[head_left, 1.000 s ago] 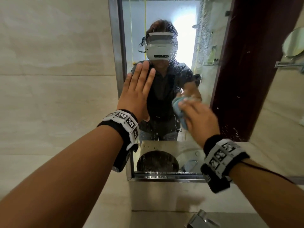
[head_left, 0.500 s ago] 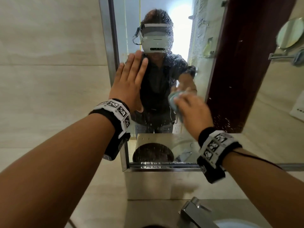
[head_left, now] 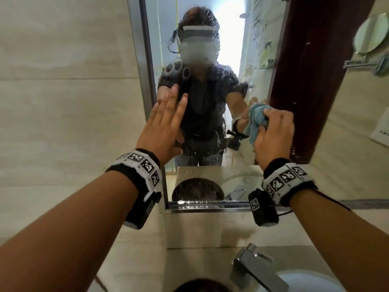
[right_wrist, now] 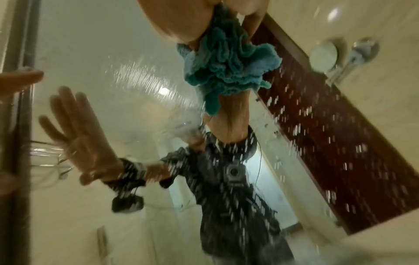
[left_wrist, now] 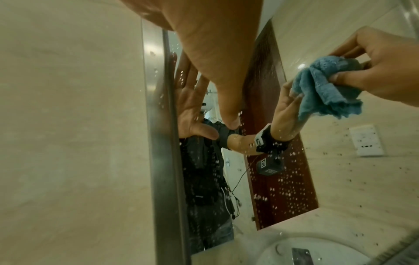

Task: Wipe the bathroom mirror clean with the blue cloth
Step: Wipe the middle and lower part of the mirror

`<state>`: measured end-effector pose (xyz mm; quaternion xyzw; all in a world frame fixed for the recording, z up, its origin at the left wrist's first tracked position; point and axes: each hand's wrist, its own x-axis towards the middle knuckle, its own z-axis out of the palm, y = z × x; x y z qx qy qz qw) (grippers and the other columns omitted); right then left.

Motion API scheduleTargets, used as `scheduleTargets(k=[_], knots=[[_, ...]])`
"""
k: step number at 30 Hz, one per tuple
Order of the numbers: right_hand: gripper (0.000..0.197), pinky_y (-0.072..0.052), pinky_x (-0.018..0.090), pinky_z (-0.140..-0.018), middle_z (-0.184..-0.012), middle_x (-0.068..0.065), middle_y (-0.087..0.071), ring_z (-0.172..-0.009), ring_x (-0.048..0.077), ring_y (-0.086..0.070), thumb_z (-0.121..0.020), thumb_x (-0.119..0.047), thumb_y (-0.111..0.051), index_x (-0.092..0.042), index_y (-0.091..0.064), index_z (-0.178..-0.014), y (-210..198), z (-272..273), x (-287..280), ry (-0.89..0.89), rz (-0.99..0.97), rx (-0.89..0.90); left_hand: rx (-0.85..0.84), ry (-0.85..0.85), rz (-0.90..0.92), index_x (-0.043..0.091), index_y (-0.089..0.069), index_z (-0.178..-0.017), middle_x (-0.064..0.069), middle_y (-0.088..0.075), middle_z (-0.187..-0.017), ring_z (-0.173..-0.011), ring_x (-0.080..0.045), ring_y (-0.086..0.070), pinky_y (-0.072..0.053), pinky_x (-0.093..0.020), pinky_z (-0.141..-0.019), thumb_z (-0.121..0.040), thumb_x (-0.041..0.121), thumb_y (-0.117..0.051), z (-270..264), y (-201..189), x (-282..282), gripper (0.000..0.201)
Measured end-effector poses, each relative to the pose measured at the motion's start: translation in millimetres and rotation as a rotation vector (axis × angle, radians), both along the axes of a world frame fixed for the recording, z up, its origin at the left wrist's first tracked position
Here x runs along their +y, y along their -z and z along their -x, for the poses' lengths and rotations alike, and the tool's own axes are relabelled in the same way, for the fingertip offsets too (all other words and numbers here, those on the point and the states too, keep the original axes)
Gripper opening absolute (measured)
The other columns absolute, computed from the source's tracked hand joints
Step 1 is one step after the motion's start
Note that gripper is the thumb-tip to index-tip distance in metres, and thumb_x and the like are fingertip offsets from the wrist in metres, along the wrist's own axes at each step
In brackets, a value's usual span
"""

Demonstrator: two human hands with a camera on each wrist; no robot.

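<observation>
The wall mirror [head_left: 263, 49] has a steel frame and is speckled with water drops. My left hand [head_left: 166, 123] lies flat with straight fingers against the glass beside the left frame; in the left wrist view its thumb [left_wrist: 231, 120] touches the glass. My right hand [head_left: 273, 135] grips the bunched blue cloth [head_left: 255, 121] and holds it to the glass right of centre. The cloth [left_wrist: 326, 84] meets its own reflection there, with the right hand [left_wrist: 385, 71] behind it. In the right wrist view the cloth [right_wrist: 226, 62] hangs from my fingers against the wet glass.
A steel ledge [head_left: 210, 226] runs under the mirror. Below it are a chrome faucet [head_left: 256, 268] and a white basin [head_left: 305, 281]. Beige tiled wall [head_left: 63, 102] fills the left. The mirror reflects a dark red door and a round wall mirror [head_left: 370, 32].
My right hand has slid to the right across the glass with the cloth. The left hand stays flat near the left frame. The view has tilted down, so the faucet and basin now show.
</observation>
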<state>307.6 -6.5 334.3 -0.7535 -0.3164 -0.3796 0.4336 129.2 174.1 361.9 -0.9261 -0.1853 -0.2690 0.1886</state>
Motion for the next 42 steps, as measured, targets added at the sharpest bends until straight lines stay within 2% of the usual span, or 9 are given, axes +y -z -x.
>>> scheduleTargets(k=[7,14,19,21,24,28,34,37,42], knots=[[0.035,-0.054,0.042,-0.066,-0.11,0.016,-0.056,-0.089,0.036,-0.052,-0.075,-0.006,-0.073,-0.008,-0.06,-0.107,30.9,20.0,18.1,-0.208,0.454,-0.248,-0.016,-0.05,-0.043,0.011,0.021,-0.145,-0.018,0.021,-0.154,-0.142,-0.029,0.021,0.0,-0.041,-0.119,-0.069,0.034,-0.08,-13.4,18.2,10.8,0.128],[0.038,-0.048,0.038,-0.08,-0.116,0.015,-0.054,-0.097,0.037,-0.052,-0.077,0.0,-0.067,-0.01,-0.06,-0.113,-34.5,34.1,52.4,-0.141,0.124,-0.245,-0.026,-0.078,-0.075,0.009,0.022,-0.144,-0.017,0.019,-0.155,-0.143,-0.03,0.019,0.005,-0.04,-0.119,-0.067,0.042,-0.079,-16.8,22.6,14.3,0.131],[0.056,-0.053,0.04,-0.065,-0.108,0.013,-0.061,-0.084,0.034,-0.057,-0.06,-0.02,-0.085,-0.015,-0.062,-0.111,45.1,52.0,62.1,-0.284,0.644,-0.419,-0.042,-0.102,-0.113,0.008,0.027,-0.142,-0.018,0.02,-0.155,-0.143,-0.031,0.018,0.004,-0.04,-0.119,-0.076,0.041,-0.072,-18.0,24.5,13.3,0.123],[0.053,-0.053,0.041,-0.069,-0.111,0.015,-0.06,-0.088,0.034,-0.057,-0.064,-0.023,-0.083,-0.015,-0.062,-0.112,41.0,41.0,58.7,-0.299,0.702,-0.425,-0.033,-0.115,-0.127,0.007,0.028,-0.142,-0.018,0.021,-0.154,-0.143,-0.032,0.019,0.004,-0.04,-0.119,-0.077,0.042,-0.071,-18.4,24.9,14.2,0.123],[0.035,-0.047,0.042,-0.084,-0.118,0.014,-0.056,-0.102,0.033,-0.052,-0.083,-0.024,-0.062,-0.015,-0.062,-0.116,-3.0,30.7,58.4,-0.284,0.453,-0.322,-0.038,-0.122,-0.15,0.007,0.027,-0.143,-0.019,0.02,-0.155,-0.143,-0.032,0.018,0.004,-0.04,-0.119,-0.072,0.043,-0.074,-19.8,26.7,15.6,0.128],[0.035,-0.049,0.041,-0.08,-0.115,0.012,-0.059,-0.095,0.037,-0.052,-0.081,-0.004,-0.063,-0.014,-0.064,-0.114,-38.2,35.9,76.7,-0.201,0.064,-0.34,-0.057,-0.115,-0.174,0.007,0.023,-0.144,-0.019,0.015,-0.156,-0.144,-0.033,0.014,-0.001,-0.04,-0.119,-0.069,0.037,-0.078,-20.8,29.4,20.2,0.129],[0.054,-0.054,0.046,-0.076,-0.114,0.016,-0.062,-0.094,0.038,-0.06,-0.063,-0.01,-0.084,-0.01,-0.064,-0.113,57.0,31.5,56.9,-0.315,0.538,-0.521,-0.035,-0.136,-0.152,0.007,0.024,-0.144,-0.018,0.019,-0.155,-0.143,-0.033,0.018,-0.001,-0.041,-0.12,-0.073,0.038,-0.075,-20.6,27.0,17.0,0.125],[0.047,-0.053,0.048,-0.076,-0.111,0.017,-0.062,-0.093,0.039,-0.058,-0.066,-0.006,-0.081,-0.01,-0.066,-0.111,30.5,21.1,49.0,-0.3,0.551,-0.516,-0.01,-0.155,-0.133,0.007,0.028,-0.142,-0.018,0.022,-0.154,-0.143,-0.033,0.019,0.001,-0.041,-0.119,-0.074,0.042,-0.074,-20.3,26.1,12.9,0.127],[0.038,-0.042,0.034,-0.095,-0.117,0.009,-0.058,-0.106,0.026,-0.053,-0.08,-0.003,-0.058,-0.009,-0.059,-0.117,-63.1,20.6,57.4,-0.244,-0.09,-0.262,0.004,-0.158,-0.126,0.006,0.026,-0.143,-0.019,0.023,-0.154,-0.142,-0.033,0.02,-0.002,-0.043,-0.119,-0.071,0.049,-0.073,-20.5,25.5,12.8,0.131]])
